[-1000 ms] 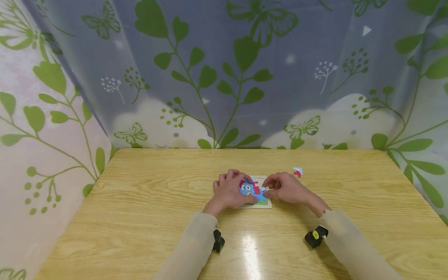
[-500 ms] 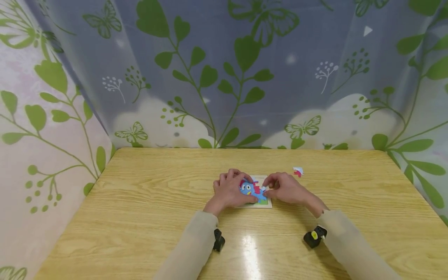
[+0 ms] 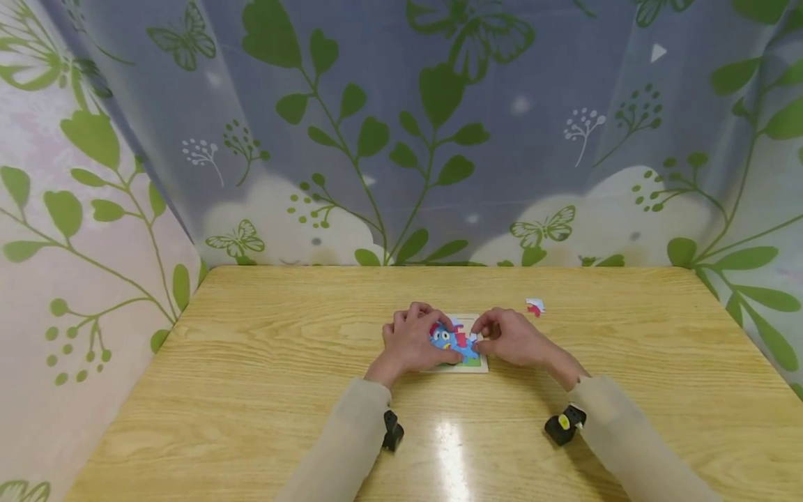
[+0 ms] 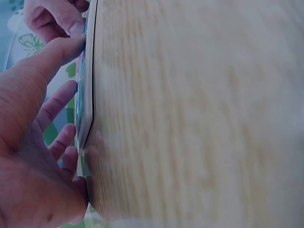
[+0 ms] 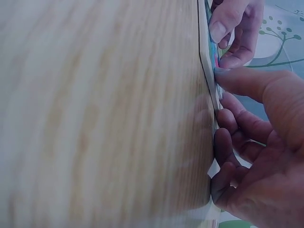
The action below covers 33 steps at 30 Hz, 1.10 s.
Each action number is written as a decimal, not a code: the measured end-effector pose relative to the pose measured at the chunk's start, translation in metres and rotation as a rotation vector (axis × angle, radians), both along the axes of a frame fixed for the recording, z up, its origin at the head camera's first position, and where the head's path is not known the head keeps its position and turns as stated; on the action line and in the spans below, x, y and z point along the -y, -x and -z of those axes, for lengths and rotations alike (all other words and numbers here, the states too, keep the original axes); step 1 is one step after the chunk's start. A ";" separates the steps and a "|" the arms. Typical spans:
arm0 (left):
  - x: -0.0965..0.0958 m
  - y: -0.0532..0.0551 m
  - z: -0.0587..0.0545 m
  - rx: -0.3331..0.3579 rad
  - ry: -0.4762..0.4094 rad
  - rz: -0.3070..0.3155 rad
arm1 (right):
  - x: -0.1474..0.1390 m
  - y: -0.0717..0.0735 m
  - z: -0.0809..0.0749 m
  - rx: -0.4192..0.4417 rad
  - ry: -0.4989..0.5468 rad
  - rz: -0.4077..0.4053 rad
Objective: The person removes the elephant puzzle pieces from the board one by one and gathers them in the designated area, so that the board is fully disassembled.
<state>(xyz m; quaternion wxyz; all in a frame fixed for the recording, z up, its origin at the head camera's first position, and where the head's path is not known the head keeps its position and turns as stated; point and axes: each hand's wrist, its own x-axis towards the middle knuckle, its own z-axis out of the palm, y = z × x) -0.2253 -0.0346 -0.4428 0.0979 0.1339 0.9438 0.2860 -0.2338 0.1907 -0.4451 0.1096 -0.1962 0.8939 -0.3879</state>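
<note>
I saw the puzzle board (image 3: 472, 370) lying flat, toward the table (image 3: 282, 362)'s far edge. Left hand (image 3: 415, 343): fingers spread across its left side, probably steadying it. Right hand (image 3: 519, 339): thumb and index bracketed a white bit (image 3: 473, 337) near its right edge, seemingly for precision; couldn't tell if pinching. Loose piece (image 3: 535, 307) sat beyond its far right corner, apparently parked within reach.

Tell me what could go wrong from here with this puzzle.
The right hand touches the right side of the puzzle; pushing too hard might unsettle it. The left hand covers much of the left side, so a poor fit there could go unnoticed. The loose piece lies apart, beyond the right hand, and might be nudged away.
</note>
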 end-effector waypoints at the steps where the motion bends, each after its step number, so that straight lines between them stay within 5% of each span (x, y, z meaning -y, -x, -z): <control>1: 0.000 0.000 0.000 -0.002 0.000 0.000 | 0.000 0.000 0.000 -0.002 -0.002 0.002; 33: 0.000 -0.001 -0.001 -0.007 0.019 0.001 | 0.002 -0.007 0.001 -0.015 0.083 0.093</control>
